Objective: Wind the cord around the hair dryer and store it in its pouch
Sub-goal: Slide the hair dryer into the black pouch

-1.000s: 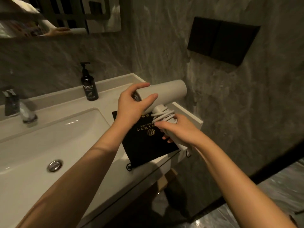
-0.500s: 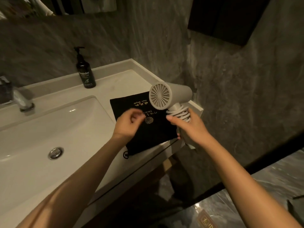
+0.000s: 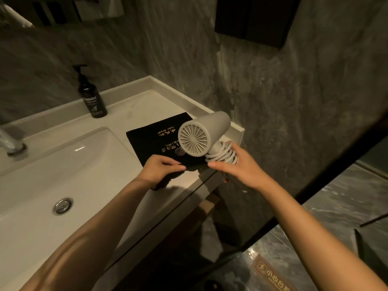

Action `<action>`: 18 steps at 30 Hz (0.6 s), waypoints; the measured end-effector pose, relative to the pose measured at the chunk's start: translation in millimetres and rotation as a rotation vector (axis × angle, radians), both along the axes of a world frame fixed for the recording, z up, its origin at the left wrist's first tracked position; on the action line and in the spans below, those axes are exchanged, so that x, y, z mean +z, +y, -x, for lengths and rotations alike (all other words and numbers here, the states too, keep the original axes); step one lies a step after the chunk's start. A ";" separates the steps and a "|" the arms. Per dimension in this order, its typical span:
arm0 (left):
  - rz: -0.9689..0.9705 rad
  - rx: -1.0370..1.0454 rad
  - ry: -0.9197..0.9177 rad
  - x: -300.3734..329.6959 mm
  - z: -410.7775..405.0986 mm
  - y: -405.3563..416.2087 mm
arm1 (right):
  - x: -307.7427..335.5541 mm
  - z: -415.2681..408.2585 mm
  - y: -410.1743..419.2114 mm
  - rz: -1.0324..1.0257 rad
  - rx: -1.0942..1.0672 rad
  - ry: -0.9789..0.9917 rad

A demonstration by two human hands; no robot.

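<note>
A pale grey hair dryer (image 3: 206, 132) is held above the counter's right end, its round rear grille facing me. Its cord (image 3: 223, 155) is wound in several loops around the handle. My right hand (image 3: 237, 168) grips the handle over the coiled cord. A flat black pouch (image 3: 155, 139) with gold lettering lies on the counter to the left of the dryer. My left hand (image 3: 160, 170) pinches the pouch's near edge, its fingers curled on the fabric.
A white basin (image 3: 63, 171) with a metal drain (image 3: 63, 205) fills the left. A tap (image 3: 11, 141) stands at the far left. A dark pump bottle (image 3: 91, 97) stands at the back. A grey stone wall rises close on the right. Dark floor lies below.
My left hand let go of the dryer's barrel and came down onto the pouch's near edge. My right hand turned the dryer so its rear grille faces me.
</note>
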State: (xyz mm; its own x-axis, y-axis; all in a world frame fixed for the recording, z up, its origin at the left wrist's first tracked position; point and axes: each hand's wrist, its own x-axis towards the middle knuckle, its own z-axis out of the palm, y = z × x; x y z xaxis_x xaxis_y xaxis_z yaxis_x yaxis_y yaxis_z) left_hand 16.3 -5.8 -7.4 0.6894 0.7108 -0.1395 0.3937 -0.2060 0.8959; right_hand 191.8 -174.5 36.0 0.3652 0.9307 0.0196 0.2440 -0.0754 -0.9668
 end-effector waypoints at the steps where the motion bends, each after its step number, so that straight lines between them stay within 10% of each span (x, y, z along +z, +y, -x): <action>1: 0.083 0.022 -0.024 2.5 1.3 2.6 | 1.5 2.6 -3.5 -0.004 -0.001 0.011; 11: 0.391 0.128 0.020 5.2 7.1 9.7 | 7.7 21.0 -20.6 -0.078 -0.033 0.048; 18: -0.036 0.257 -0.004 22.5 -3.3 -0.8 | -2.7 13.0 -21.7 -0.038 0.017 0.000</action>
State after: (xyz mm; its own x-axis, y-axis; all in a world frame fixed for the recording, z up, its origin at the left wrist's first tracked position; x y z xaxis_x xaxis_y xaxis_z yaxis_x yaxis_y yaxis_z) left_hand 19.6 -6.6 15.1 0.4863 0.8670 -0.1086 0.4337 -0.1316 0.8914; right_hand 178.8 -196.2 33.3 0.3491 0.9355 0.0554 0.2452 -0.0341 -0.9689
